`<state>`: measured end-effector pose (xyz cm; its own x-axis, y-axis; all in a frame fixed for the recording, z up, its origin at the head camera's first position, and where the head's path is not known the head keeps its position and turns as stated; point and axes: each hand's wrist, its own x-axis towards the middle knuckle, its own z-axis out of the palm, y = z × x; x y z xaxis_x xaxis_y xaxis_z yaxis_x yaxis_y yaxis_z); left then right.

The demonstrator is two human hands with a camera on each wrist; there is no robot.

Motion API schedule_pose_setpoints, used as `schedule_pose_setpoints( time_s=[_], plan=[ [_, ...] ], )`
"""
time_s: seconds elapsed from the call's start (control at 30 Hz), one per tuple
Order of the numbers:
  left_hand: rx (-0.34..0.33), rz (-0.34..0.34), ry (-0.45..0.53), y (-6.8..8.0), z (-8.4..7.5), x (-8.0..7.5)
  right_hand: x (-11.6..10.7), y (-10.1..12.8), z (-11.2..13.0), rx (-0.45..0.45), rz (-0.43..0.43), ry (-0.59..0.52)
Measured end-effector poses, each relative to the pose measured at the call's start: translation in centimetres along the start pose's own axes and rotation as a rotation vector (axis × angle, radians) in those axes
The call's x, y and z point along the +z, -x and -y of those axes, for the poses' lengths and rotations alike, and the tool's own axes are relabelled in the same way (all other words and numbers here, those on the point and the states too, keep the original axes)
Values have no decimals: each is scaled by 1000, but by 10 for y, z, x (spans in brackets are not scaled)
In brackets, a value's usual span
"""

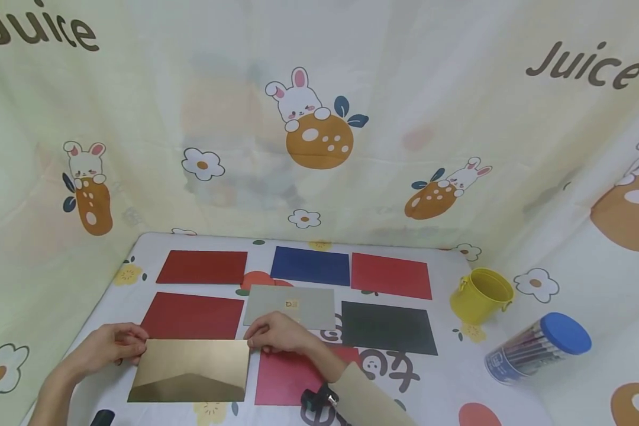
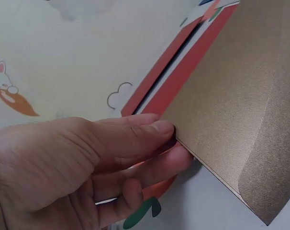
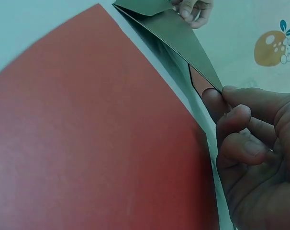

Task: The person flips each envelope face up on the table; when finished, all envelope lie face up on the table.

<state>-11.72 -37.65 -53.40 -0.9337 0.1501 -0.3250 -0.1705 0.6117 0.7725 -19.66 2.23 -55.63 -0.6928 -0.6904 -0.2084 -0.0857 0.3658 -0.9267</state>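
Note:
A gold envelope (image 1: pixel 190 370) with its flap side up is held between both hands near the table's front left. My left hand (image 1: pixel 109 346) pinches its upper left corner; the left wrist view shows thumb and fingers (image 2: pixel 154 132) closed on the gold envelope (image 2: pixel 236 105) edge. My right hand (image 1: pixel 277 334) pinches the upper right corner, with fingertips (image 3: pixel 231 103) on the envelope's edge (image 3: pixel 183 36). A red envelope (image 1: pixel 287 376) lies flat just right of it, filling the right wrist view (image 3: pixel 97 139).
Other envelopes lie in rows on the printed tablecloth (image 1: pixel 447 378): dark red (image 1: pixel 202 267), blue (image 1: pixel 310 265), red (image 1: pixel 391 275), dark red (image 1: pixel 193 315), grey (image 1: pixel 290 306), black (image 1: pixel 387 328). A yellow bucket (image 1: pixel 481 294) and a blue-lidded pen jar (image 1: pixel 538 349) lie at the right.

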Motion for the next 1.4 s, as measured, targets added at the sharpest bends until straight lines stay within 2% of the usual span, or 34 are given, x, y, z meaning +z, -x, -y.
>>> schedule_pose_setpoints(
  time_s=[0.37, 0.5, 0.7, 0.97, 1.23, 1.4],
  plan=[
    [-98, -19, -19, -6, -2, 2, -2, -6, 3, -15, 33, 80],
    [-114, -28, -49, -5, -2, 3, -2, -7, 4, -26, 53, 107],
    [-98, -26, -64, -2, -3, 1, -3, -9, 5, -35, 73, 157],
    [-125, -36, -64, 1, -5, 2, -2, -10, 6, -22, 84, 205],
    [-79, -3, -69, 1, -4, 0, -4, -8, 11, -22, 110, 229],
    [-56, 2, -65, 0, -5, -4, -7, -7, 13, -18, 93, 250]
  ],
)
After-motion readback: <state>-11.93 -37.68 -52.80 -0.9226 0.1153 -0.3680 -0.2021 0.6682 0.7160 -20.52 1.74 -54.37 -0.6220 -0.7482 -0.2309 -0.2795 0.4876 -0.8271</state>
